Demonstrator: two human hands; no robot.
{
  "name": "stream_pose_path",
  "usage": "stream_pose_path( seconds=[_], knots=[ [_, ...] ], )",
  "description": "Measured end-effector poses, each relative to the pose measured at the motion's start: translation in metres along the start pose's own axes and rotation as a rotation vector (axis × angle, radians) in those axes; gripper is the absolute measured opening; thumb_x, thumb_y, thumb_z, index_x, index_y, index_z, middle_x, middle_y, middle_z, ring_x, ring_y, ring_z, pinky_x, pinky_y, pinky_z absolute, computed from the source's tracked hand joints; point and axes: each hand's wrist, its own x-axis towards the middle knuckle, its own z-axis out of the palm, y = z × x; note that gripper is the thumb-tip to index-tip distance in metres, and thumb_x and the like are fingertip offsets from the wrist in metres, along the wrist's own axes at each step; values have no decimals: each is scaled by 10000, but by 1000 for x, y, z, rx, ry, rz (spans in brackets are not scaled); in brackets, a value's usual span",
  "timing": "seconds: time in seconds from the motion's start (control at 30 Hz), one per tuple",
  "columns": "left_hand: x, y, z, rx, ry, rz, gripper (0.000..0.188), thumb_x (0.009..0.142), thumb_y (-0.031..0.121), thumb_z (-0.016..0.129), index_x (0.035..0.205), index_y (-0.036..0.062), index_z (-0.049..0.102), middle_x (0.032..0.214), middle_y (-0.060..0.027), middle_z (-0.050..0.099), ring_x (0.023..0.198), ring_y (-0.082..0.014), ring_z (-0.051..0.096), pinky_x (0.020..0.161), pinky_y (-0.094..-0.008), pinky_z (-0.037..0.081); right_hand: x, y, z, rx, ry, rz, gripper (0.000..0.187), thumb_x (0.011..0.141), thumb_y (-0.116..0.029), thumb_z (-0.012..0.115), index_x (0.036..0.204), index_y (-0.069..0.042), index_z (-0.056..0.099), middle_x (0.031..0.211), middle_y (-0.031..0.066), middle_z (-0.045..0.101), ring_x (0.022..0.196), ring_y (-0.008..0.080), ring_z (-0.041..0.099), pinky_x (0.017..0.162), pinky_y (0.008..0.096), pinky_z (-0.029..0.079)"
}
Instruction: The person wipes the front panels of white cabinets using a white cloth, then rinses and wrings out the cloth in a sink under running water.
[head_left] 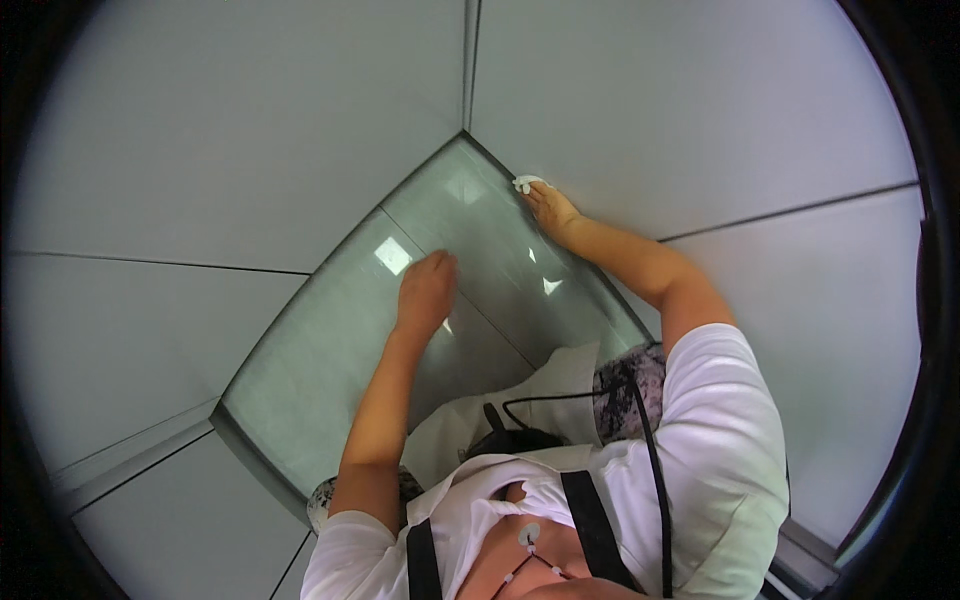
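At the foot of the right-hand wall, my right hand (552,212) reaches out with its fingers closed on a small crumpled white cloth (529,183). The cloth touches the base of the wall, beside the dark strip where wall and floor meet. Over the middle of the floor is my left hand (428,290), its back turned up and its fingers curled under. What those fingers hold, if anything, is hidden. The glossy grey-green tiled floor (330,350) carries bright reflections.
Pale panel walls (250,130) stand left and right, meeting in a corner ahead. Dark skirting (250,450) edges the floor. A black cable (655,480) hangs beside my right arm, and a white garment (460,425) covers my lap.
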Motion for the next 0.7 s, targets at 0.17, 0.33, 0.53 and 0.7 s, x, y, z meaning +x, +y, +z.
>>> stream_pose_path(
  seconds=[0.17,0.33,0.53,0.7],
  knots=[
    [-9,-15,3,51,3,-41,176,790,101,547,950,31,566,984,-103,576,904,-268,559,804,-377,426,72,53,-43,-72,55,141,531,877,-361,394,1351,-132,328,1447,11,204,1344,222,121,1081,426,7],
    [-8,-9,3,17,-66,-138,206,802,118,553,986,29,574,1033,-112,575,940,-294,550,820,-379,433,120,75,-57,90,86,175,411,858,-305,451,1229,-136,506,1367,10,359,1305,214,227,1074,399,76],
    [-9,-4,3,48,-76,-63,188,800,121,540,964,37,571,995,-101,579,911,-276,559,811,-378,431,98,34,-14,244,107,142,287,821,-258,492,1029,-144,654,1219,30,525,1268,253,298,1055,405,145],
    [-4,7,2,84,-48,41,142,777,105,558,899,34,571,931,-91,579,874,-250,569,789,-368,439,-25,-29,20,43,63,38,299,815,-253,488,1048,-148,643,1185,18,550,1239,220,345,1065,387,150]
  ],
)
